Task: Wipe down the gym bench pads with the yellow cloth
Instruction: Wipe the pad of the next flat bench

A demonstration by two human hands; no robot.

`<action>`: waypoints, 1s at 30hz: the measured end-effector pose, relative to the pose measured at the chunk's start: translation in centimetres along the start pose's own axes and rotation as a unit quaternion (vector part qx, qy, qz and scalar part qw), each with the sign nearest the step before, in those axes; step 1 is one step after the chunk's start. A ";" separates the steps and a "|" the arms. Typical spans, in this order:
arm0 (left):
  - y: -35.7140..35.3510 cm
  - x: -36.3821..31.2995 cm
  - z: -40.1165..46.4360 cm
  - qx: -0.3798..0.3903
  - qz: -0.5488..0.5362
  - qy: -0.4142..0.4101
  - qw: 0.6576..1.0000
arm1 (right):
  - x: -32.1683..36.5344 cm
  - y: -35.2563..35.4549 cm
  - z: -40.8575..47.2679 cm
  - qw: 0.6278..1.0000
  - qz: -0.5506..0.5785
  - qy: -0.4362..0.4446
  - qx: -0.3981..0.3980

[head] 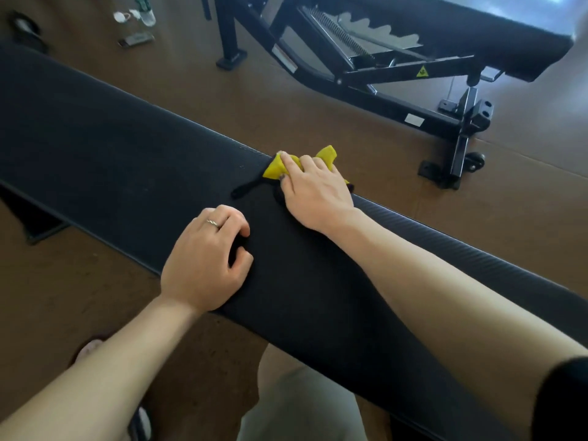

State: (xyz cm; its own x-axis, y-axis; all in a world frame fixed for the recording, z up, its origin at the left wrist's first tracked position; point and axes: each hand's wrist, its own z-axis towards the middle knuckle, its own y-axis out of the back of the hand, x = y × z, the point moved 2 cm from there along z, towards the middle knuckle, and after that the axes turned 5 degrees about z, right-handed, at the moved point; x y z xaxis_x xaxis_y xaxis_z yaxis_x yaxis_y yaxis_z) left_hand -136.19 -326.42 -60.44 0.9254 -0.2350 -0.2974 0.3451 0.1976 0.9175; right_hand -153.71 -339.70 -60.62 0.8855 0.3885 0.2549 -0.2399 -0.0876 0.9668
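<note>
Both hands on the bench pad (pixel 127 148); right hand (pixel 313 192) presses yellow cloth (pixel 280 167).

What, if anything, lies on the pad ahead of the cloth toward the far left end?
Nothing visible does. The right hand presses the yellow cloth at the far edge of the bench pad, whose surface runs bare leftward. The left hand rests on the pad's near edge, beside that path.
</note>
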 end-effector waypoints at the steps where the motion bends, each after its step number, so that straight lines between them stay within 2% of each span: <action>1: 0.1 0.1 -0.1 0.001 -0.002 0.001 1.000 | 0.6 -0.2 0.5 1.000 0.003 -0.002 0.002; 6: 1.0 0.7 0.0 0.031 -0.015 -0.035 0.999 | -1.4 0.2 -4.1 1.000 -0.005 0.005 -0.015; 8: 2.1 2.5 -0.2 0.035 0.030 -0.042 0.998 | -1.8 0.4 -7.3 1.000 -0.004 -0.010 0.007; 12: 3.5 7.6 -1.2 0.052 0.123 0.016 0.991 | -0.8 0.3 -10.0 0.998 -0.010 -0.017 0.057; 15: 2.6 8.4 -1.5 0.048 0.109 0.027 0.992 | -0.3 0.5 -7.7 0.998 -0.002 -0.001 0.063; 22: 2.2 8.6 -1.4 -0.002 0.090 0.020 0.996 | 2.6 -0.6 1.8 0.999 0.011 -0.031 0.036; 26: 2.2 8.5 -1.4 -0.015 0.078 0.018 0.997 | 6.3 -1.8 1.8 0.999 0.014 0.006 0.035; 30: 2.4 8.7 -1.4 -0.013 0.076 0.015 0.997 | 7.9 -2.0 -4.6 0.995 0.021 0.093 0.042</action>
State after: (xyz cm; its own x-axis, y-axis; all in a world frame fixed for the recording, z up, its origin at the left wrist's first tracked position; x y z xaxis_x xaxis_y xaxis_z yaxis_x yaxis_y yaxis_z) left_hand -127.06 -326.70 -61.21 0.9712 -0.1726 -0.1643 0.2049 0.2528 0.9456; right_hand -148.08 -332.21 -60.60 0.7846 0.5453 0.2951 -0.2337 -0.1809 0.9553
